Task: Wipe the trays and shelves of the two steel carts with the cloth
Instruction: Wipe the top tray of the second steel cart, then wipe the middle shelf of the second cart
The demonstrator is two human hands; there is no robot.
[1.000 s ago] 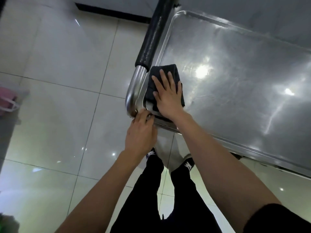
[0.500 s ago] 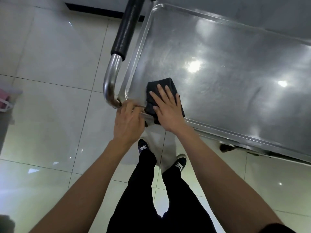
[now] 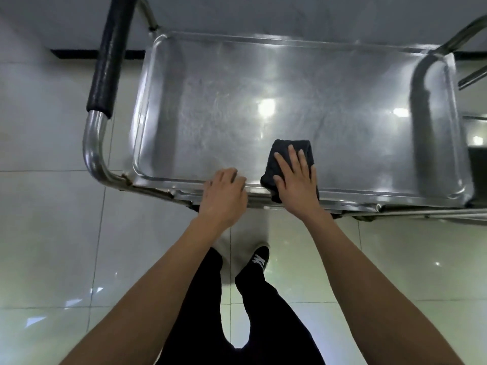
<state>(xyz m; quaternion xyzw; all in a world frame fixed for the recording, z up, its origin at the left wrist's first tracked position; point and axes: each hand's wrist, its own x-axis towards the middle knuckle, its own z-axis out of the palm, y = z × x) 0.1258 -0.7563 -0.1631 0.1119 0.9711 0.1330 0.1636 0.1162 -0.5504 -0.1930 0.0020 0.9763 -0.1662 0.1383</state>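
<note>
Right hand (image 3: 296, 180) flat on dark cloth (image 3: 288, 164), fingers straight and spread, pressing it onto steel tray (image 3: 342, 88) near the 6 o'clock rim, slightly right of centre. Cloth's near edge draped over that rim. Left hand (image 3: 224, 196) just beside at 9 o'clock of the cloth, fingers curled over the tray's near rim, gripping it. Black foam-sleeved handle (image 3: 110, 59) at 9 o'clock of tray, bare steel tube curving below it. Second tube frame (image 3: 432, 64) at 3 o'clock, overhanging that end of the tray. Glossy tiled floor (image 3: 52, 233) all round; black trousers and one shoe (image 3: 259, 259) at 6 o'clock.
</note>
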